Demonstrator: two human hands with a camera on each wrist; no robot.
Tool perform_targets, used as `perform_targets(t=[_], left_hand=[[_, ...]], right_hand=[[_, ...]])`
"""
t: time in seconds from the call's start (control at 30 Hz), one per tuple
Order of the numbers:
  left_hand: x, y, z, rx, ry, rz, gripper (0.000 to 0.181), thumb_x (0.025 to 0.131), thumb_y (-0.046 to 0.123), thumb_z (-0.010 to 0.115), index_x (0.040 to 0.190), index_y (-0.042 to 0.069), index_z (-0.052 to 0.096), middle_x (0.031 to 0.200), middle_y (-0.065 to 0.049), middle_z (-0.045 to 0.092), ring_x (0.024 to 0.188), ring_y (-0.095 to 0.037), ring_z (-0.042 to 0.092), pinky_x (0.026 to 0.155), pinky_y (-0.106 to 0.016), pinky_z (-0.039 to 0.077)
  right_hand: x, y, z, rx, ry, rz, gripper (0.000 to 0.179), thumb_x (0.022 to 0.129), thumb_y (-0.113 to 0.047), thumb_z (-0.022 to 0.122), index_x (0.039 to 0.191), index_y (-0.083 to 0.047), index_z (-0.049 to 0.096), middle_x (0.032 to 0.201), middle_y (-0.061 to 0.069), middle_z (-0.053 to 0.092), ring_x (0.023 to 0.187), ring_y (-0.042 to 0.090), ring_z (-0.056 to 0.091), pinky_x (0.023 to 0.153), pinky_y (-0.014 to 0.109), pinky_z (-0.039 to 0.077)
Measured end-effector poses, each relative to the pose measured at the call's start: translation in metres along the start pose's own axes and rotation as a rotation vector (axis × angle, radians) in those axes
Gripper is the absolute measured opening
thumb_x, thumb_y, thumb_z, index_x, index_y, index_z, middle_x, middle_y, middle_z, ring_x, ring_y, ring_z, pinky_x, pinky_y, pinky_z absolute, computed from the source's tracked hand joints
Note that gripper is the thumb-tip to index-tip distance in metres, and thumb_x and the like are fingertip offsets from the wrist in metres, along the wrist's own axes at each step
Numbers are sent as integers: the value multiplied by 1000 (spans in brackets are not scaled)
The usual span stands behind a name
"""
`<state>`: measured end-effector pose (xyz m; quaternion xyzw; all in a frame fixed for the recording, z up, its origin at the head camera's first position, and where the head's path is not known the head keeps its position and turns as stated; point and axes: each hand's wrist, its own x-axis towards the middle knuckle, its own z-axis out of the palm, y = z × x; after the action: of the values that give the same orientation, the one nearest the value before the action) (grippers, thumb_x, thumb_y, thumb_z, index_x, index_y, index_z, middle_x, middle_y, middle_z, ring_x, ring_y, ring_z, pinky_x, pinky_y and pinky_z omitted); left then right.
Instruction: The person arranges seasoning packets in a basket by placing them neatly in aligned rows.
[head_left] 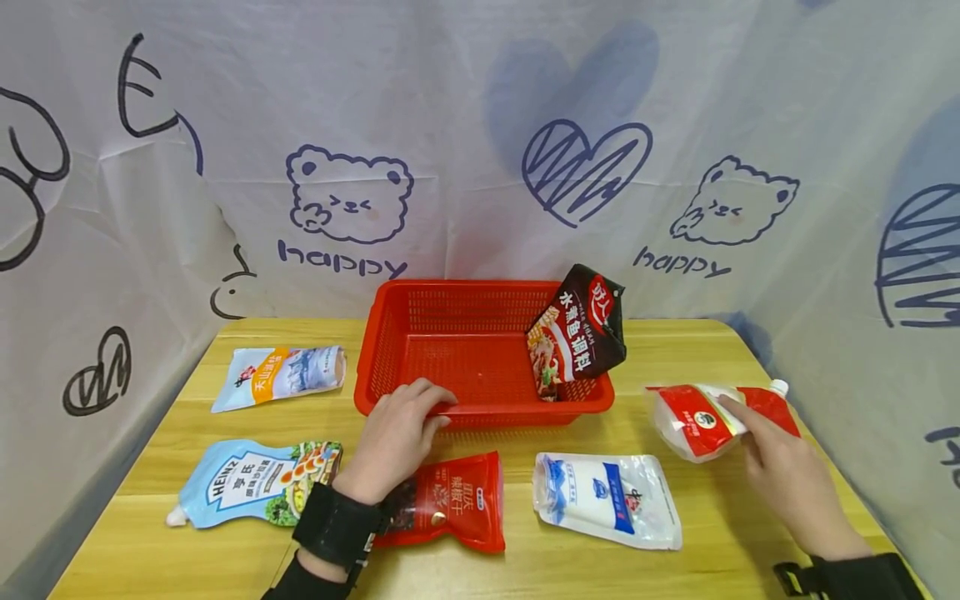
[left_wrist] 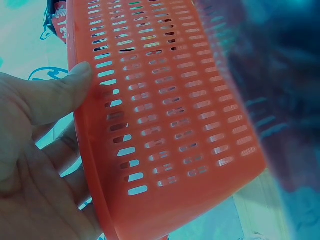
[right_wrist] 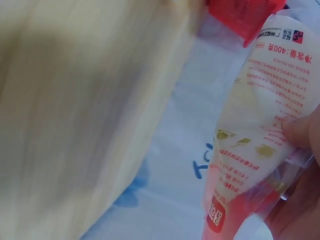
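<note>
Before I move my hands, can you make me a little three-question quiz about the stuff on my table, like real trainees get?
1. True or false: the black pack sticks up above the rim of the basket.

2. Which thing does your right hand hold?
A) the Heinz pouch
B) the red-and-white pouch
C) the red bag

3. Fill in the gap: your ____ hand grips the basket's rim.

Key:
1. True; it leans at the basket's right end.
2. B.
3. Left; the left hand has its thumb and fingers on the rim.
</note>
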<state>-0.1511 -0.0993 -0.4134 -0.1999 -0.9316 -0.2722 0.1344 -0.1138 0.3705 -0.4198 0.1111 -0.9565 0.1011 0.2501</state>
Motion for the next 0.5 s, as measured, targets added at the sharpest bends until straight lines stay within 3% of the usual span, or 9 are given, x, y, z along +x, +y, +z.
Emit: perform_targets(t=[0.13, 0.3, 0.5], left_hand=[[0, -1, 0, 1, -2, -5, 28, 87, 10, 85, 113, 12, 75, 107, -4, 70, 94, -25, 61, 87, -44, 52], [0, 0, 0, 1, -3, -7, 28, 87, 11, 85, 113, 12, 75, 107, -4, 70, 95, -25, 62, 87, -44, 52], [0, -1, 1, 1, -3, -8, 28, 87, 10, 84, 113, 12, 74, 107, -4, 70, 95, -25, 61, 87, -43, 52]], right_hand=[[3, -7, -7, -4, 31, 3, 59, 80, 17, 67, 135, -3, 63, 72, 16, 64, 50, 14, 33, 50, 27, 32], [5, -17, -16, 11, 33, 46, 61, 81, 17, 69, 138, -2, 61, 102, 32, 70, 55, 23, 49, 54, 36, 51], [9, -28, -27, 44, 73, 57, 64, 81, 18, 67, 141, -5, 61, 109, 32, 69, 61, 26, 53, 56, 28, 47]])
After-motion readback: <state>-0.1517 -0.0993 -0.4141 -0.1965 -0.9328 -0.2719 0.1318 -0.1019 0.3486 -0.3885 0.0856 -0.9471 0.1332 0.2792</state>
